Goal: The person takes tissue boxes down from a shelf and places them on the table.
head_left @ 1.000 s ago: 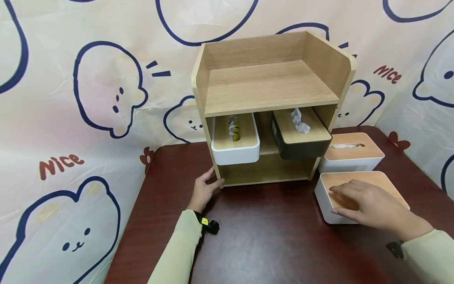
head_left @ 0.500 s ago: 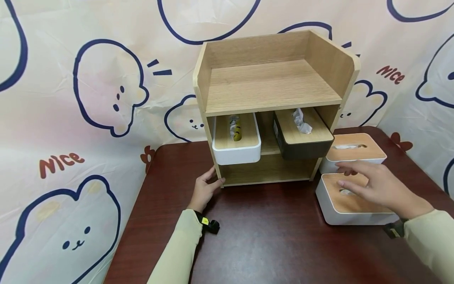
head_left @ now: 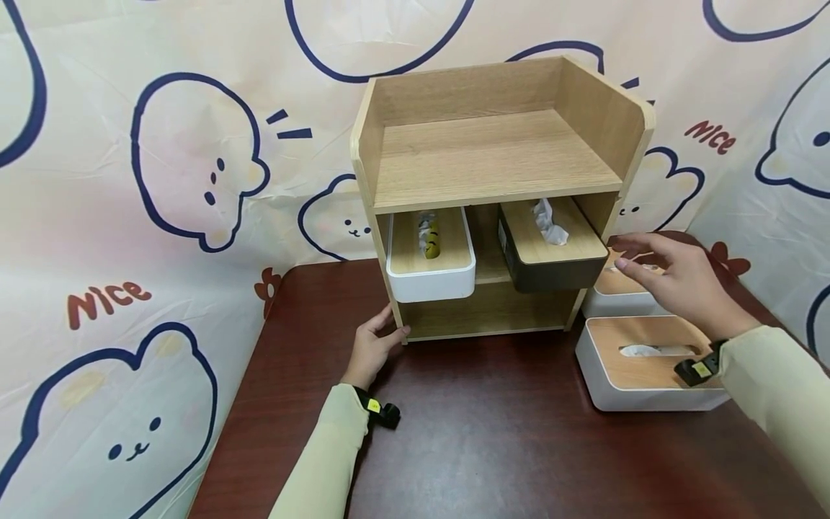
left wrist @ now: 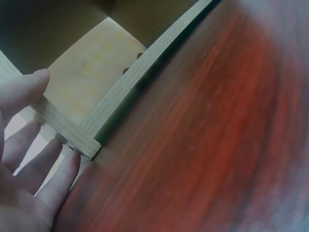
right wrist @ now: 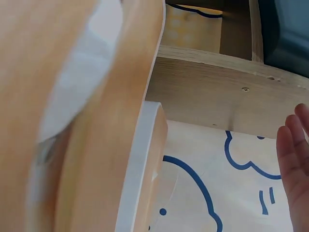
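I can see the left hand (head_left: 372, 349) pinching a pale wooden shelf unit (head_left: 496, 155) at its lower left edge; the right hand (head_left: 681, 280) hovers (fingers loosely parted) over a white, wood-lidded rectangular tissue box (head_left: 622, 303), behind a matching box (head_left: 638, 375).

My head view is evenly bright, with soft glare on the table (head_left: 447, 454) toward its near edge and shade inside the shelf (head_left: 496, 155); my left wrist feed is hazy, my right blurs the nearest lid (right wrist: 107, 145).
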The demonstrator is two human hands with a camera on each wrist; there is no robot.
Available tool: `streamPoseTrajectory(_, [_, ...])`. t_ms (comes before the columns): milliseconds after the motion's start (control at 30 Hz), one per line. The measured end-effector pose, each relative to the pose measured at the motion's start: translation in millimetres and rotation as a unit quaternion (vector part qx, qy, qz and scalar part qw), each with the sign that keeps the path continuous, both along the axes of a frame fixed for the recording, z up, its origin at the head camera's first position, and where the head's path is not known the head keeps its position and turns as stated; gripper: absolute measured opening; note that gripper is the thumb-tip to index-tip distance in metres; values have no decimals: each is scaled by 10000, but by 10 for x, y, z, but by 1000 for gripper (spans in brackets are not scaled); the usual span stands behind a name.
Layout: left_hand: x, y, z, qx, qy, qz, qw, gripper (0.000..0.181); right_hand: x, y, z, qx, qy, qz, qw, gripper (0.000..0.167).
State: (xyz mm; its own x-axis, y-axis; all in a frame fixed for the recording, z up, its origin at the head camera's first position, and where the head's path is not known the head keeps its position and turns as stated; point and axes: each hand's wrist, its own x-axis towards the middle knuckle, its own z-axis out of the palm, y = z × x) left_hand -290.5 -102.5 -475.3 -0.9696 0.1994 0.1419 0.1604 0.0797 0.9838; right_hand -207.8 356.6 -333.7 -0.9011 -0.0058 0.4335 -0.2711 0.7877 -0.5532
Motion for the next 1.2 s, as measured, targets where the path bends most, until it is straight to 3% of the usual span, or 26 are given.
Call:
streamPoseTrajectory(200, [-4, -2, -14, 63, 13, -71, 10000, 63, -162, 53, 8, -437, -147, -63, 9989, 38])
streamPoseTrajectory(400, [-35, 10, -3, 105, 59, -85, 9999, 63, -396, 105, 83, -1494, -251, 30, 9885, 42])
streamPoseTrajectory(500, [-66, 3, -52, 130, 37, -59, 9999, 63, -509, 92, 123, -2283, 46, 225, 9733, 39])
streamPoseTrajectory(700, [-168, -27, -343, 204, 133, 36, 9997, 63, -602, 10, 110, -3883, 643, 925, 9146, 35])
streamPoseTrajectory(867, [-174, -23, -326, 101, 55, 60, 9999, 65, -603, -45, -32, -4122, 832, 1302, 8979, 36])
streamPoseTrajectory(967, [-164, -33, -315, -8, -17, 141, 9999, 67, -589, -83, -140, -4370, 847, 1615, 8808, 37])
streamPoseTrajectory(1133, [-165, -32, -301, -81, -147, 169, 9997, 67, -588, -107, -285, -4380, 666, 1545, 8831, 38])
streamPoseTrajectory(1200, [-163, -25, -301, -75, -210, 129, 9997, 67, -593, -99, -332, -4438, 580, 1596, 8799, 38])
